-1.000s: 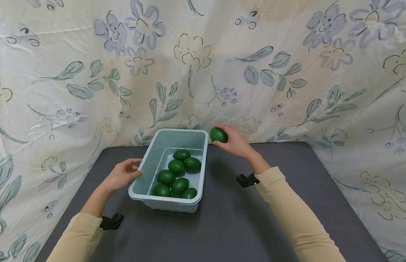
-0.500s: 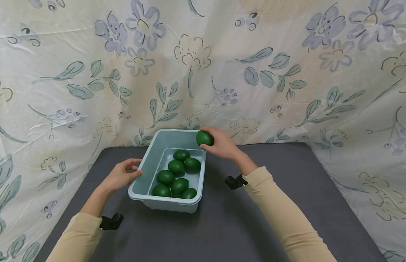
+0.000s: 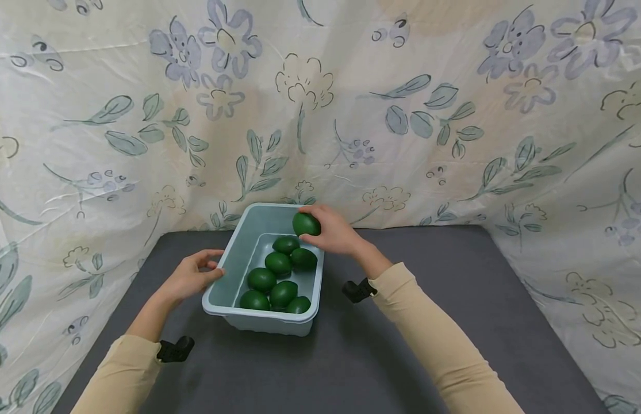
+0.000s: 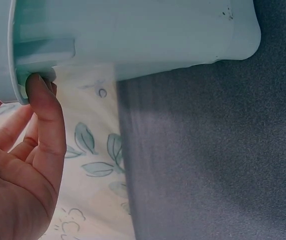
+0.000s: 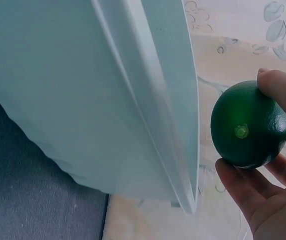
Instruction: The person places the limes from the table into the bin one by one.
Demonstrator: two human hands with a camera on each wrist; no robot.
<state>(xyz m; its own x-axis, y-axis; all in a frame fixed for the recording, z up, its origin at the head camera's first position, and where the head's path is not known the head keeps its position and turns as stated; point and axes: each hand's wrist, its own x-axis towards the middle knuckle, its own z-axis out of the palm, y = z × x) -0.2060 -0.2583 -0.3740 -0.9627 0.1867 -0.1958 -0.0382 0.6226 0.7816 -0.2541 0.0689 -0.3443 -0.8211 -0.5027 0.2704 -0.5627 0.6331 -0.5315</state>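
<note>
Green fruit [image 3: 306, 223] held over the far right corner of the pale blue bin [image 3: 232, 261].
Right hand [image 3: 334, 232] curls fingers and thumb around it above six more green fruits [image 3: 279, 275] inside; left hand [image 3: 188, 278] pinches the bin's left rim, thumb on top, on the grey table [image 3: 382, 356].

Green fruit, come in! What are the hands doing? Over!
Right hand grips green fruit above the bin's far end. Left hand holds the bin rim. Six fruits already inside. Nothing in the way.
</note>
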